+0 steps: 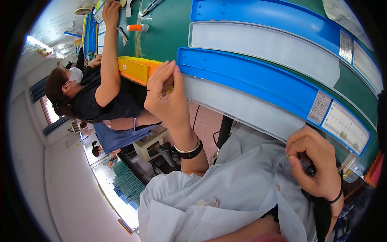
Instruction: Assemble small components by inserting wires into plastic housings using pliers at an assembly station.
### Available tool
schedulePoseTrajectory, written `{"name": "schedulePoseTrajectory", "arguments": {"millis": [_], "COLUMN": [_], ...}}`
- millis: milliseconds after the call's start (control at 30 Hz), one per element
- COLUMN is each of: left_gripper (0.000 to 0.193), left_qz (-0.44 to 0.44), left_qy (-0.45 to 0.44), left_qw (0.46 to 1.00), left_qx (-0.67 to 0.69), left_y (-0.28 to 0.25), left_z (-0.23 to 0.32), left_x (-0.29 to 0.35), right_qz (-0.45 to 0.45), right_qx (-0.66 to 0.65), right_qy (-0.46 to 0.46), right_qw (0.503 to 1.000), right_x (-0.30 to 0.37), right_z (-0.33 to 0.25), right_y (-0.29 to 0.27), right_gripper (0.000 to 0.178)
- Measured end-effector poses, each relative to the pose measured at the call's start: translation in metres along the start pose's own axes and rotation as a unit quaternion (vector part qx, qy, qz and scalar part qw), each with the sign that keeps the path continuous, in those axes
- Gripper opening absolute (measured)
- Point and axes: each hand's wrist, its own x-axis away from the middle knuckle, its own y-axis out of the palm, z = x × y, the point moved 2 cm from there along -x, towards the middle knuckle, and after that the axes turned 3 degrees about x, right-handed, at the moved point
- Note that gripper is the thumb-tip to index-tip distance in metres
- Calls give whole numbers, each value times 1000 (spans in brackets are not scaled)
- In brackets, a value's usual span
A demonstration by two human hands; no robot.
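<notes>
A long blue case part lies slantwise along the near table edge, with a pale grey tray on its near side. At the blue part's left end is my left hand, thumb and forefinger pinched together at its corner; what lies between the fingertips, if anything, is too small to make out. My right hand is curled before my grey jacket, close to the case's right end. A black round-ended tool shows in its palm. Its thumb and forefinger also meet at a tiny piece I cannot name.
Behind lies a second blue case part with its pale tray on the green table. An orange-capped bottle and a yellow bin are at the left. A masked co-worker sits there, arm reaching over the table.
</notes>
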Motion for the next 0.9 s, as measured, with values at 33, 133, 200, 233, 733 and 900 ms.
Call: {"name": "schedulePoseTrajectory", "arguments": {"millis": [33,133,200,233,733,900], "left_gripper": [14,10,17,17,32,33], "left_qz": [0,6,4,5,4,1], "left_qy": [0,-2,-34,-34,-6,-18], "left_qw": [1000,1000,999,999,998,998], "left_qx": [0,18,13,13,61,66], "left_y": [2,5,5,6,7,8], "left_z": [-1,-2,3,2,-4,-6], "left_x": [0,1,1,1,1,-1], "right_qz": [-1,1,2,3,0,4], "right_qx": [-6,-1,-1,-1,-1,6], "right_qy": [13,1,4,6,30,16], "right_qw": [1000,1000,1000,1000,1000,1000], "right_x": [1,-1,-1,-1,-1,-4], "right_z": [1,1,1,0,-1,-1], "right_y": [0,-1,-1,0,2,1], "right_gripper": [17,16,16,16,18,18]}}
